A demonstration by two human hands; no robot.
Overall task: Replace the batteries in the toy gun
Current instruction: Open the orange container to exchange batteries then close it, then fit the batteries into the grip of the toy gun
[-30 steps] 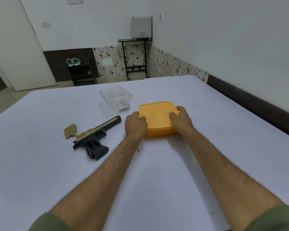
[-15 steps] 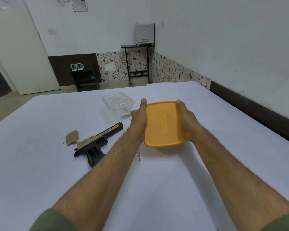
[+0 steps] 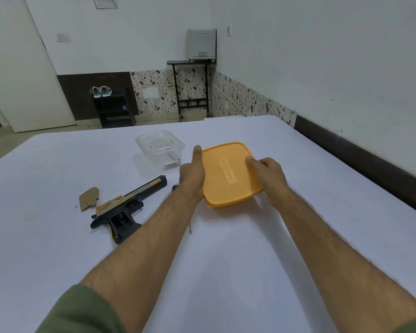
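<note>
The black and gold toy gun (image 3: 127, 205) lies on its side on the white table (image 3: 226, 260), its grip compartment uncovered. A gold cover piece (image 3: 89, 199) rests just left of it. Behind the gun stands a clear plastic container (image 3: 160, 150) with a battery (image 3: 171, 163) inside. I hold a flat orange lid (image 3: 226, 174) tilted above the table. My left hand (image 3: 192, 174) grips its left edge with the thumb pointing forward. My right hand (image 3: 268, 173) grips its right edge.
A thin screwdriver (image 3: 189, 229) lies mostly hidden under my left forearm. The table meets the wall with a dark skirting (image 3: 360, 159) along its right side. Beyond the far edge are a black shelf with shoes (image 3: 113, 106) and a black stand (image 3: 190, 87).
Both hands lifted the orange lid off the table and tilted it up. It now sits slightly further right, and my right fingers have come over its top face.
</note>
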